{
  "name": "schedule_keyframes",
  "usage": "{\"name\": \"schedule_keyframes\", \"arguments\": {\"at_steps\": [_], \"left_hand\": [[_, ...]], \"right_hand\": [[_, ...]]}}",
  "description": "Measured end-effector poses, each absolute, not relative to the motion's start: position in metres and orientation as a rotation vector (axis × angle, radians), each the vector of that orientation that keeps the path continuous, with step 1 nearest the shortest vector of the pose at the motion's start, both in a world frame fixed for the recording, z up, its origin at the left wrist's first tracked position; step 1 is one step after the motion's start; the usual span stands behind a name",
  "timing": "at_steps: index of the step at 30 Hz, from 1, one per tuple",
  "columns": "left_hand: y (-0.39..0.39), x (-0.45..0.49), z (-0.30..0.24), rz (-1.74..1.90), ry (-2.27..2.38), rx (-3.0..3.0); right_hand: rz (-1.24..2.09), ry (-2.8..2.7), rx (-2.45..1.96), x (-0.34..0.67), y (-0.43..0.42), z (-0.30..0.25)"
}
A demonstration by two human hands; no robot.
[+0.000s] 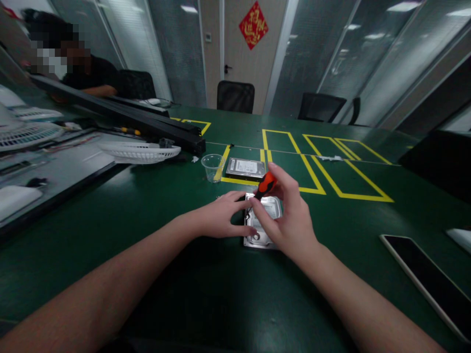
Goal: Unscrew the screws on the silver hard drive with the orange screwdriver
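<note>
A silver hard drive (271, 208) lies flat on the green table in front of me, partly covered by my hands. My right hand (290, 215) grips a red and black screwdriver (267, 184), tilted with its lower end over the drive's upper left part. The screwdriver's tip is hidden by my fingers. My left hand (224, 215) rests at the drive's left side, thumb and fingers spread, the thumb and index finger touching its top. Just beyond, a second hard drive (246, 167) with a white label lies beside a clear plastic cup (213, 168).
Yellow tape rectangles (364, 197) mark the green table (191, 294). At right lies a phone (427, 279). White fan grilles (142, 152) and long black bars (147, 117) occupy the left. A person (91, 73) sits at the far left; chairs (235, 96) stand behind.
</note>
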State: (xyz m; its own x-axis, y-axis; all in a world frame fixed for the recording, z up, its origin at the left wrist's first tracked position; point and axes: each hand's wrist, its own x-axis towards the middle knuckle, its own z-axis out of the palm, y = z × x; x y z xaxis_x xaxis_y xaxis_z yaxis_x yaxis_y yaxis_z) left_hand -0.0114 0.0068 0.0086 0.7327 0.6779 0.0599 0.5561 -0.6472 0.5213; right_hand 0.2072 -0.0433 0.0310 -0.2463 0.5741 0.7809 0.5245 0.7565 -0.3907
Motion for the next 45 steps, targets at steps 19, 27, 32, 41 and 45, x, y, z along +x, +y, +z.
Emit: {"name": "schedule_keyframes", "arguments": {"at_steps": [19, 27, 32, 41, 45], "left_hand": [[0.008, -0.0122, 0.0052, 0.328, 0.961, 2.459], [0.0081, -0.0121, 0.0062, 0.334, 0.933, 2.457], [0.0086, -0.0124, 0.0038, 0.332, 0.959, 2.457], [0.0078, -0.0119, 0.0071, 0.34, 0.93, 2.466], [0.0088, -0.0122, 0.0038, 0.312, 0.969, 2.46]], "right_hand": [[0.02, -1.895, -0.821, 0.2066, -0.041, 0.0303], [0.155, -1.885, -0.835, 0.2066, -0.0424, 0.0265], [-0.007, -1.88, -0.863, 0.2078, -0.0402, 0.0313], [0.064, -1.89, -0.824, 0.206, -0.0425, 0.0292], [-0.018, -1.869, -0.848, 0.2071, -0.0397, 0.0319]]}}
